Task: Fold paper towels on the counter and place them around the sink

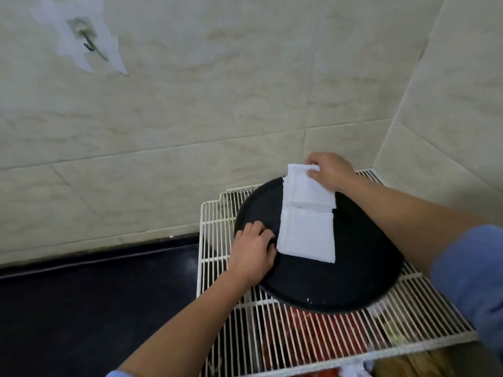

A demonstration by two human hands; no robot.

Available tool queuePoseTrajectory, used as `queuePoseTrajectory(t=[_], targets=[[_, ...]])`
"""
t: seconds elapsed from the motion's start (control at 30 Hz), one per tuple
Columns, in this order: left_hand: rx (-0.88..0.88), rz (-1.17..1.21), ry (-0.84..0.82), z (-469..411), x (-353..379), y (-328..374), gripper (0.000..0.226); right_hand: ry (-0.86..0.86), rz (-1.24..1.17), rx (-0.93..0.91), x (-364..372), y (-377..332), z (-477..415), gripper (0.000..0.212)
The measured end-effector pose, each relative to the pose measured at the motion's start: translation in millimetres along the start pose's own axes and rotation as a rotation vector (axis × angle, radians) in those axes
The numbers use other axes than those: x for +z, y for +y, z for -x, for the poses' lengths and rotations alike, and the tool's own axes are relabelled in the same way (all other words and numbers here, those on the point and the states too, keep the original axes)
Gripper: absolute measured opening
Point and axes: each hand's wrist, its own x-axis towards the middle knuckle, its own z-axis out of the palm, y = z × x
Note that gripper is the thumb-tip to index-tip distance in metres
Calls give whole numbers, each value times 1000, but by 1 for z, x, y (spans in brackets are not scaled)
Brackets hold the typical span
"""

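A white paper towel [306, 229], folded into a long strip, lies on a round black tray [340, 281]. Its far end is lifted off the tray. My right hand [330, 171] pinches that raised far end between thumb and fingers. My left hand [251, 253] rests on the tray's left rim with its fingers curled, their tips touching the towel's near left corner. The lower half of the towel lies flat, with a crease across its middle.
The tray sits on a white wire rack [272, 344] over a sink holding red items. A dark counter [95, 308] stretches to the left. Tiled walls [190, 104] meet in a corner behind the rack; a hook [89, 42] is taped up at top left.
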Motion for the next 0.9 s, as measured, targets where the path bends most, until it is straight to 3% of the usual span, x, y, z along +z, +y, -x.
queuePoseTrajectory(t=[0.1,0.27,0.33,0.47,0.73,0.9], targets=[[1,9,19,0,1,-1,23,-36,31,7,12,3,-6,23],[7,21,45,1,4,-3,24,186,238,-175,30,-1,15,47],[4,19,49,0,5,-4,24,109,228,-238,40,-1,24,55],[9,13,61,0,8,-5,23,-85,241,-173,60,8,25,69],[19,26,-10,2,0,-4,29,-123,270,-140,50,-2,27,70],[2,42,74,29,-38,-24,28,53,196,-170,28,-51,42,53]])
